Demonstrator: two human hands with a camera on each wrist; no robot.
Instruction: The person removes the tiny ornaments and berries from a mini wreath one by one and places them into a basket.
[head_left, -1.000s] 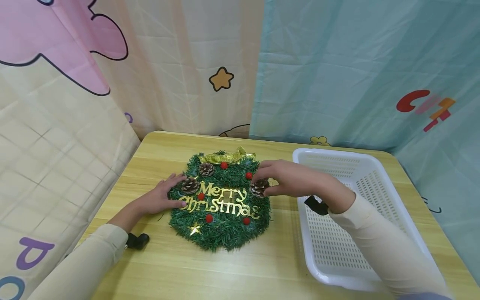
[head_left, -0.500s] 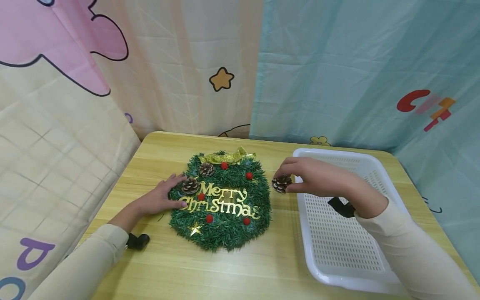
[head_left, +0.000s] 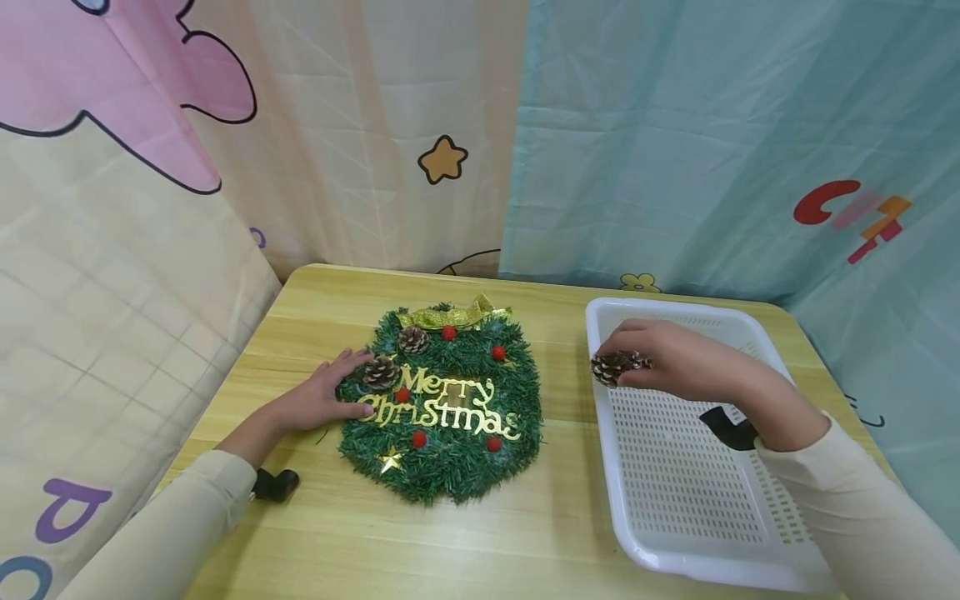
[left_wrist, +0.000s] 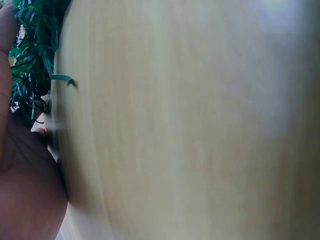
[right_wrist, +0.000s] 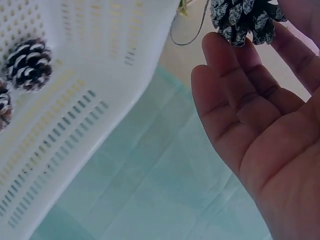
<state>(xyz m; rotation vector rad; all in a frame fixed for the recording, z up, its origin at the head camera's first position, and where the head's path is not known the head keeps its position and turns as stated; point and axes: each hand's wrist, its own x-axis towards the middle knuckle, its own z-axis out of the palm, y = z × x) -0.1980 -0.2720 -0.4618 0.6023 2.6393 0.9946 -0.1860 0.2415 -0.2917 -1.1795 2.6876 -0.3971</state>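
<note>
The person's left arm comes in from the lower left, cream sleeve pushed back, and the left hand (head_left: 322,396) lies at the near-left edge of the green wreath (head_left: 442,475), fingers apart and relaxed, thumb by the gold lettering (head_left: 438,400). In the left wrist view that hand is cut off by the frame, with just some palm and a bit of greenery showing beside a blurred table (left_wrist: 175,120). Two pinecones (head_left: 381,372) sit on the wreath's upper left, one right by the fingers.

Over to the right, a loose pinecone (head_left: 617,367) is up at the white basket's (head_left: 617,508) left rim, pinched by the right hand (head_left: 671,362); I can't tell whether it touches the rim. The wrist bends down, and the forearm crosses the basket, covering much of its right side. Close up, the cone is cropped at the top, a thin loop (right_wrist: 187,42) hanging beside it, the outer fingers loosely curved. Two more cones (right_wrist: 30,65) lie inside the basket, one cut off by the frame.
</note>
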